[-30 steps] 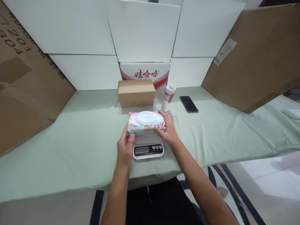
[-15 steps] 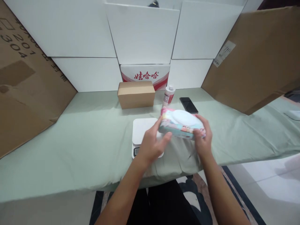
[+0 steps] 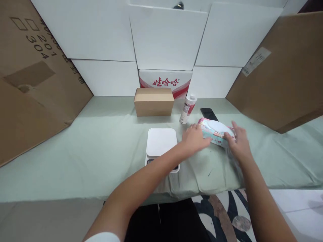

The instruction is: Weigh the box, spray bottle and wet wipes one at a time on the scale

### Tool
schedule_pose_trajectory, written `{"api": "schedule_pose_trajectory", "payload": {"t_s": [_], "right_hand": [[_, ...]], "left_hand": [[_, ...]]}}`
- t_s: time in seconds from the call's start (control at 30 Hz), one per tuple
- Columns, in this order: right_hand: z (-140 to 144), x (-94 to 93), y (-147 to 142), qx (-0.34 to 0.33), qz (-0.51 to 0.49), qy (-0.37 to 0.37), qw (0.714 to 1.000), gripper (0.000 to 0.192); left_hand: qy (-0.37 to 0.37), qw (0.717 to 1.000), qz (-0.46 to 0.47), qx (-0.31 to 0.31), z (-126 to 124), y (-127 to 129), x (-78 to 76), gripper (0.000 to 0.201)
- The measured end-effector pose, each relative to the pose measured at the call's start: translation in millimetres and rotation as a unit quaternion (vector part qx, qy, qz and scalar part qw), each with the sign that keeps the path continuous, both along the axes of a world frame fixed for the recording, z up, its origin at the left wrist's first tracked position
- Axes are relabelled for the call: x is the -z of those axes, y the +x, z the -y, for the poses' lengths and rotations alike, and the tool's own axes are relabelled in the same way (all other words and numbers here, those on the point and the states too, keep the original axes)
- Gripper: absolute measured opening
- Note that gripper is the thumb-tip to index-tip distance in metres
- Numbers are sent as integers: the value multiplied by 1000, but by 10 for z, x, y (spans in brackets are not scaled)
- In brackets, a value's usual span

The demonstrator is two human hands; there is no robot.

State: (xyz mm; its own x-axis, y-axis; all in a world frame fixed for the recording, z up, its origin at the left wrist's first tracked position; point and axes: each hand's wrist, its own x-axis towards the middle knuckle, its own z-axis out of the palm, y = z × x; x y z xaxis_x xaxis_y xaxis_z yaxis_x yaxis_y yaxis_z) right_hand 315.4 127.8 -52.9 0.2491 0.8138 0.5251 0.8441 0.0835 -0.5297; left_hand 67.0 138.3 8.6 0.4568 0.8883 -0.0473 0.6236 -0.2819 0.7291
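Note:
A pack of wet wipes (image 3: 214, 131), pink and light blue with a white oval lid, is between my two hands on the right part of the table. My left hand (image 3: 195, 139) is at its left end, thumb stretched along the front side. My right hand (image 3: 238, 139) grips its right end, thumb on the front and fingers behind. Under my left forearm stands a white kitchen scale (image 3: 161, 141); the forearm covers part of its display. Just behind the pack lies a black phone (image 3: 209, 113), partly hidden. A white bottle with a red label (image 3: 188, 108) stands upright to the left of the phone.
A small brown cardboard box (image 3: 153, 102) sits behind the scale, before a white and red carton (image 3: 165, 79). Large cardboard sheets (image 3: 37, 101) (image 3: 282, 77) flank the green-covered table (image 3: 101, 151). White panels (image 3: 166, 37) form the back wall.
Both hands and the wipes pack have moved right, away from the scale. The scale's plate now shows uncovered. The view has shifted slightly left.

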Motion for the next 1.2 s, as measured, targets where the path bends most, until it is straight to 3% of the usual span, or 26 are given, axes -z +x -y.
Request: {"api": "schedule_pose_trajectory", "payload": {"t_s": [0.07,0.1,0.17,0.23,0.27,0.3,0.43,0.5,0.57,0.63,0.67,0.73,0.8,0.93,1.07,1.2], "right_hand": [[4,-195,-180,33,62,67,995,78],[-29,-283,-319,28,50,91,994,80],[-185,-392,-667,-21,-69,70,995,83],[-440,-380,-1039,-81,-210,20,974,89],[-585,-333,-1208,-96,-267,-5,959,93],[-728,-269,-1356,-107,-302,-22,947,97],[-1143,22,-1722,-164,-357,-10,919,91],[-1235,134,-1802,-145,-356,7,923,81],[-1274,222,-1839,-103,-314,20,944,71],[-1283,286,-1844,-71,-246,25,966,56],[-1278,307,-1839,-62,-219,25,973,49],[-1246,313,-1833,-63,-198,17,978,42],[-1172,265,-1848,-98,-207,13,973,42],[-881,62,-1944,-250,-243,12,937,38],[-554,-87,-2064,-411,-218,-32,885,26],[-422,-102,-2179,-471,-143,-54,869,23]], "left_hand": [[159,987,4,26,401,-80,68,64],[247,965,9,85,607,-123,138,62],[384,880,8,279,960,-208,338,54],[433,785,7,443,1174,-274,563,46],[429,762,6,484,1222,-296,660,42],[413,761,8,501,1239,-309,735,40],[257,815,36,518,1183,-288,848,40],[142,804,25,576,1201,-248,883,33],[43,775,-15,630,1270,-206,962,22],[-8,760,-102,641,1351,-182,1076,15],[-19,761,-157,629,1383,-180,1135,16],[-35,767,-264,584,1416,-191,1230,37],[-45,778,-310,545,1415,-210,1279,53],[-59,797,-301,519,1386,-237,1260,53],[-68,794,-284,534,1360,-258,1214,48],[-66,792,-288,534,1358,-255,1223,57]]}}
